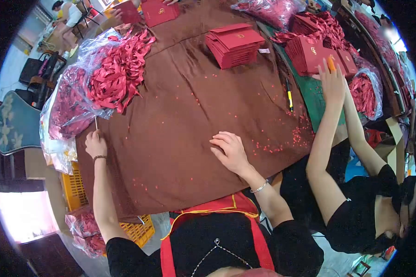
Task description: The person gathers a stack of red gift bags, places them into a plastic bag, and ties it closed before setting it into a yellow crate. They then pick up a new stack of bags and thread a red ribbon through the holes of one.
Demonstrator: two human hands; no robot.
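At the left edge of the cloth, my left hand (96,146) pinches a thin white stick (96,123) that points away from me; its exact kind is too small to tell. Just beyond it lies a heap of red ribbons (115,81) spilling out of a clear plastic bag (71,104). My right hand (231,151) hovers over or rests on the brown cloth (171,147) near the middle, holding nothing, fingers loosely curved and thumb apart. Small red bits are scattered over the cloth, thickest to the right of this hand.
A stack of red folders (235,44) with gold print stands at the back. A black-and-yellow pen (289,94) lies to the right. There, a co-worker's hands (332,83) reach toward more red folders (305,55). Another person's hand holds red cards (159,11) at the far edge.
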